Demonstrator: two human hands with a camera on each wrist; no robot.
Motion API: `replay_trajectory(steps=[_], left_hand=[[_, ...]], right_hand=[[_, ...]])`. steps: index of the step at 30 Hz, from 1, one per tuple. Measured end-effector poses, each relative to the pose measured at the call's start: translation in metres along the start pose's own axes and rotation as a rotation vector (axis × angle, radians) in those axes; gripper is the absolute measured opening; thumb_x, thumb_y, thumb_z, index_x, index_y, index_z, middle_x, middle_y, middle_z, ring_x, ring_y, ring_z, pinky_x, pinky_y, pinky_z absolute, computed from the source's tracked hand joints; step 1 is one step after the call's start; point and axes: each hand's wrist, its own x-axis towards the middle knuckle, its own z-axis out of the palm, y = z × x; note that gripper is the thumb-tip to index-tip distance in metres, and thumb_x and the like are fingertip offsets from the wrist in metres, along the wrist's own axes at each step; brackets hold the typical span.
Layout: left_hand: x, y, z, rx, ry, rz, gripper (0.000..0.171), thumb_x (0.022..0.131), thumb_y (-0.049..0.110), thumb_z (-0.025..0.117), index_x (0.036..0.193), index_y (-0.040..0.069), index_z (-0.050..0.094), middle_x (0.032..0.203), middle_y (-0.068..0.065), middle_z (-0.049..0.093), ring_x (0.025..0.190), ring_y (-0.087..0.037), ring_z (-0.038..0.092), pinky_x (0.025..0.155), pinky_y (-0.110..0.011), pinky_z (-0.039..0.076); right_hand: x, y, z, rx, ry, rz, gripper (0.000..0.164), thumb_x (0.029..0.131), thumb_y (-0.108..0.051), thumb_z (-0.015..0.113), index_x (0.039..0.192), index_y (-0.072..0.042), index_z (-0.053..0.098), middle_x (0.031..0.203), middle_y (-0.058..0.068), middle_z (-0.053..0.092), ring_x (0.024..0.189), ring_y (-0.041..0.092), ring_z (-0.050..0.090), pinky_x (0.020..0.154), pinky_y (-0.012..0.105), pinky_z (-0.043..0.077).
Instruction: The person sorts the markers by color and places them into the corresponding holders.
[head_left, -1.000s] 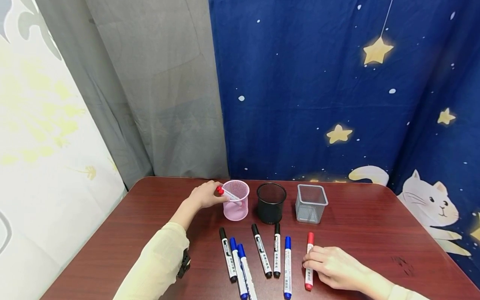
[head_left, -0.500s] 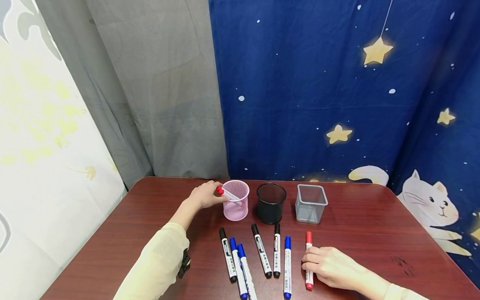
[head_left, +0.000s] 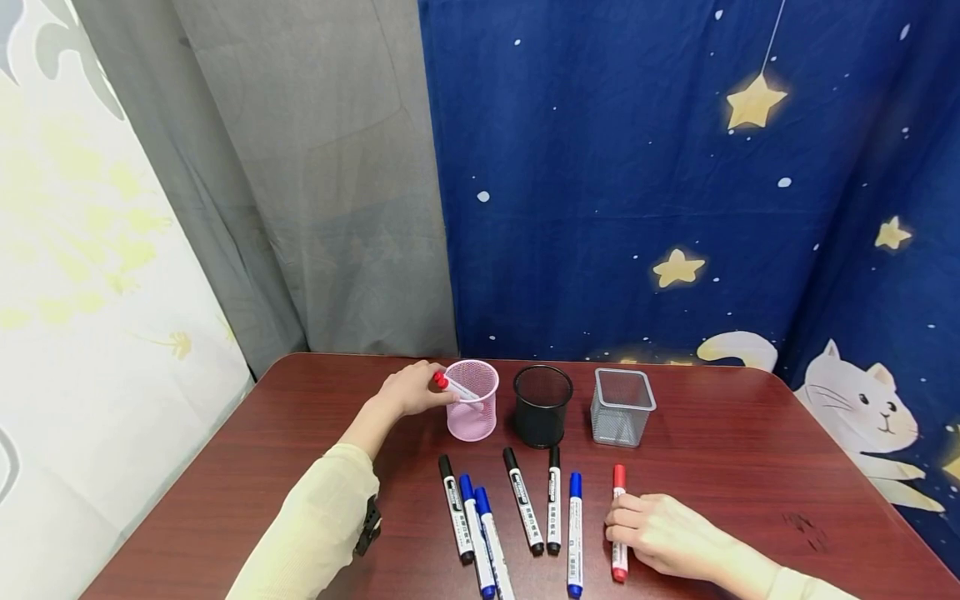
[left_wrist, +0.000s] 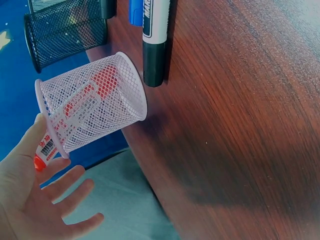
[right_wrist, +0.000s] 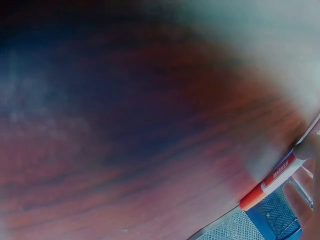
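Right of the black cup (head_left: 543, 421), the right hand (head_left: 670, 533) grips a red marker (head_left: 619, 480), likely light, best pinched mid-barrel; left of it, the left hand (head_left: 407, 391) splays by a red pen (head_left: 459, 388) in the pink cup (head_left: 471, 426).

Head view: we look forward and down across the table (head_left: 720, 442).
Left wrist view: we look close past the left hand (left_wrist: 31, 195), lower left, scene turned sideways.
Right wrist view: table very near, blurred; right hand (head_left: 663, 533) at right edge.
Shared with head: left wrist, pink cup (head_left: 471, 427); right wrist, red marker (right_wrist: 272, 181).
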Motion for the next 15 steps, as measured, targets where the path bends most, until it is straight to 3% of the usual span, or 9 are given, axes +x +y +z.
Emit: replay_trajectory(steps=[7,15], left_hand=[[0.0004,-0.0003,-0.0004,-0.006,0.001,-0.002,0.05,0.074,0.045,0.065,0.111,0.012,0.058,0.087,-0.003,0.052,0.084,-0.022,0.053,0.069,-0.043,0.042],[-0.0006,0.0009,-0.0005,0.004,-0.001,-0.007,0.05,0.074,0.044,0.065,0.112,0.012,0.057,0.09,-0.005,0.053,0.087,-0.024,0.054,0.071,-0.044,0.042]], right_hand=[[0.0001,-0.0019,-0.0017,-0.016,0.01,0.005,0.04,0.094,-0.02,0.02,0.085,-0.02,0.059,0.088,-0.011,0.053,0.086,0.008,0.048,0.062,0.021,0.041],[0.0033,0.0,-0.0099,0.031,0.062,-0.005,0.033,0.092,-0.019,0.028,0.091,-0.017,0.061,0.091,-0.009,0.055,0.085,0.008,0.049,0.067,0.021,0.043]])
